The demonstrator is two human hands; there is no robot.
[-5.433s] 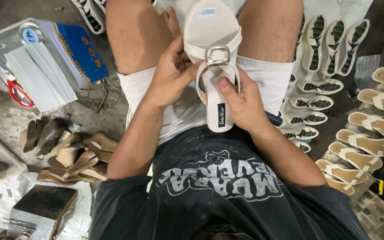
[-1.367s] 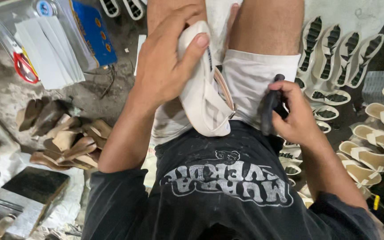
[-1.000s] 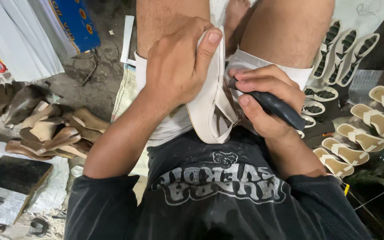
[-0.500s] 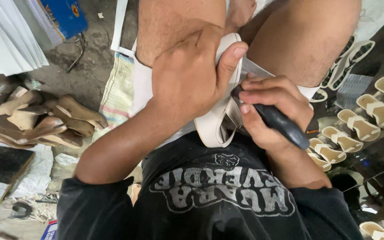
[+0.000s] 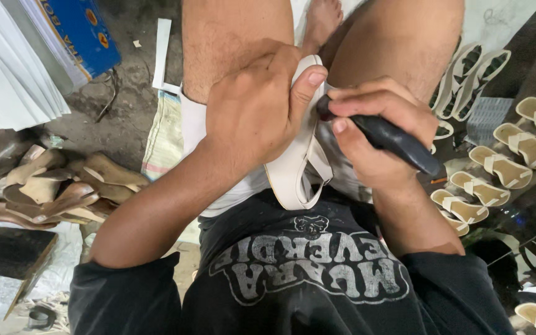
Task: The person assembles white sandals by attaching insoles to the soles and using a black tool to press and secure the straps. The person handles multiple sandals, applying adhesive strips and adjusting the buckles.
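You are holding a cream sandal [image 5: 296,167] on its edge over your lap, between your two bare thighs. Its long axis is running from the rounded end just above your black shirt [image 5: 317,279] up and away toward your knees, with the strap loop hanging off the side facing your right hand. Your left hand [image 5: 252,115] is wrapping over the upper part of the sandal, fingers closed around it and the thumb pressing along its top edge. Your right hand [image 5: 373,133] is sitting just beside the sandal on the strap side, curled tightly around a black-handled tool [image 5: 398,144]; the handle is slanting down and away from the sandal, while the working tip is meeting the sandal near your left thumb. Farther off on the right-hand side of the sandal, rows of finished cream sandals [image 5: 516,149] are lying on the floor; on its other side a heap of brown shoe lasts [image 5: 63,189] is lying.
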